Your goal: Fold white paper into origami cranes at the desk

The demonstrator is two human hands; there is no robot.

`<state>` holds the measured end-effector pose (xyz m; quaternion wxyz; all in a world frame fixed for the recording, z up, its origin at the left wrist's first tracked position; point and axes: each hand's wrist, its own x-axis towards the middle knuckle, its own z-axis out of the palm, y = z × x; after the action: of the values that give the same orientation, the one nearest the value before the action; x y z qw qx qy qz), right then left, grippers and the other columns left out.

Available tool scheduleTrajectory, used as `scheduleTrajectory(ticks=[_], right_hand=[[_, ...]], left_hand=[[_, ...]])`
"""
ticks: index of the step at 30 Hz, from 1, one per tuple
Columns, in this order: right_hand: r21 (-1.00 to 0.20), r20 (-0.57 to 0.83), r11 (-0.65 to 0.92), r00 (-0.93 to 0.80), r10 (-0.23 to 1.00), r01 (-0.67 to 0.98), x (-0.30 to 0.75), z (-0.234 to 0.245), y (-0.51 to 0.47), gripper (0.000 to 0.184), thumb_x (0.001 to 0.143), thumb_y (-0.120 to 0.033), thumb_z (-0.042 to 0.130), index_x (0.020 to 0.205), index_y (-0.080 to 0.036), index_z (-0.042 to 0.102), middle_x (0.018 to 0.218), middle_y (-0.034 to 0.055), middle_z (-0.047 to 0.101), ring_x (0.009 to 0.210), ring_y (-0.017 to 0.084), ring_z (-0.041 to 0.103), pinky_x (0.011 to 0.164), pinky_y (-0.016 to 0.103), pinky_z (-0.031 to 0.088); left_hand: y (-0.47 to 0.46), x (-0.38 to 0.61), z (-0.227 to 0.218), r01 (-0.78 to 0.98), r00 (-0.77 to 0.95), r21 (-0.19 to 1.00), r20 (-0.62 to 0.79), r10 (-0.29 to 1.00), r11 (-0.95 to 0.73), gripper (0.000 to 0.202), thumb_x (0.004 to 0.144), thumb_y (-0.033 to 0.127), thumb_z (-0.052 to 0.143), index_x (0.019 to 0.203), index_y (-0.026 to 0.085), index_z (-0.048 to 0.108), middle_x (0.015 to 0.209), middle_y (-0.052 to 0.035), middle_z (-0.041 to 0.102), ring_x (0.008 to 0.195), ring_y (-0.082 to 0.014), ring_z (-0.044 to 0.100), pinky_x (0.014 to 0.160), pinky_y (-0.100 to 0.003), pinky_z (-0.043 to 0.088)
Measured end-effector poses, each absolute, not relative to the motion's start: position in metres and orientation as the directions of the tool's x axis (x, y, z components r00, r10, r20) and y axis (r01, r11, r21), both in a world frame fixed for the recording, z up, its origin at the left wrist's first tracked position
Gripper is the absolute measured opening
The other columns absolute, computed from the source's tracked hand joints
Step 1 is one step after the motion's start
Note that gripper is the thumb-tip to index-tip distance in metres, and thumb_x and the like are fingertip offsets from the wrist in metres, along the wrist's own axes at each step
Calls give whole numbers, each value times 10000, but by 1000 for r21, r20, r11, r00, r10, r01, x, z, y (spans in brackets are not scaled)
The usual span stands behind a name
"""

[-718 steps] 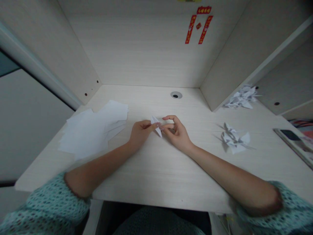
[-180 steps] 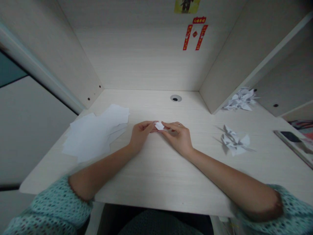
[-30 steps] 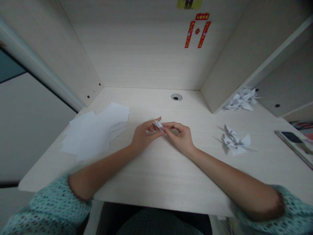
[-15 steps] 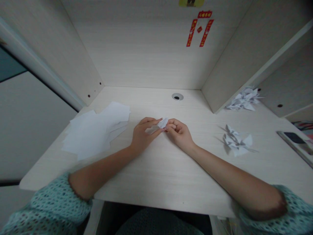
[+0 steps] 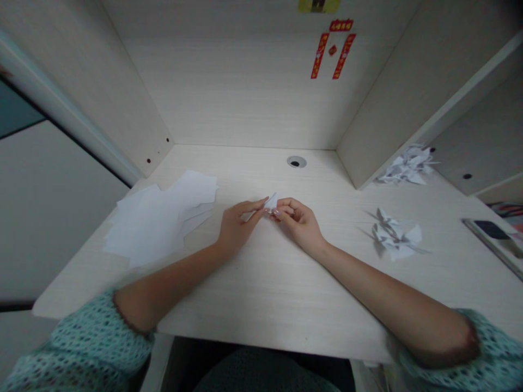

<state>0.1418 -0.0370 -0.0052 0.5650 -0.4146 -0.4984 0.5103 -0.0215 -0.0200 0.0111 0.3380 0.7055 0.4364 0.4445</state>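
Note:
A small folded piece of white paper (image 5: 271,203) is held between my two hands above the middle of the desk. My left hand (image 5: 242,220) pinches its left side between thumb and fingers. From the other side, my right hand (image 5: 300,220) grips its lower right part with curled fingers, the fingertips of both hands nearly touching. The paper comes to a point at the top; its lower folds are partly hidden by the fingers.
Loose white paper sheets (image 5: 155,223) lie spread on the left. On the right are a few folded paper cranes (image 5: 396,237), with a larger heap of folded paper (image 5: 408,165) behind the partition (image 5: 379,109). A phone (image 5: 494,234) rests at the far right.
The folded paper has turned to stand more upright, its point now upward. My left thumb and fingers have drawn closer together on it. My right hand has hardly moved.

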Motion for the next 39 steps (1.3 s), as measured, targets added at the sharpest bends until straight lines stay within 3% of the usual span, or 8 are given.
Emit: scheduleTrajectory(ticks=[12,32,35,39], right_hand=[[-987,124,132,80,989,-95,143,-7,-36,210,688,-391,743,785,-205,738,795,38,736,687,162,638,655,300,491],[-985,116,125,81,990,-115,143,-5,-37,179,666,-371,764,698,-201,718,694,14,707,605,129,587,609,271,440],[-983,150,154,41,988,-101,143,-4,-37,184,673,-378,762,722,-208,714,711,8,697,637,134,587,643,278,447],[-965,256,255,-16,966,-54,146,-6,-37,240,804,-436,628,773,-212,709,735,19,668,697,149,580,690,300,458]], left_hand=[[-20,-19,12,303,184,917,212,960,-261,392,753,346,692,1132,251,671,924,-12,743,865,-160,671,885,-302,492],[-14,-19,5,179,252,961,161,954,-210,403,752,369,691,1126,220,676,840,-17,708,794,-139,628,764,-253,466],[-13,-21,4,122,285,973,156,946,-197,401,780,365,660,1154,218,656,844,-15,685,801,-135,608,745,-242,448],[-11,-22,4,-48,354,988,156,922,-148,437,814,381,614,1214,205,607,861,-14,667,792,-131,588,751,-247,435]])
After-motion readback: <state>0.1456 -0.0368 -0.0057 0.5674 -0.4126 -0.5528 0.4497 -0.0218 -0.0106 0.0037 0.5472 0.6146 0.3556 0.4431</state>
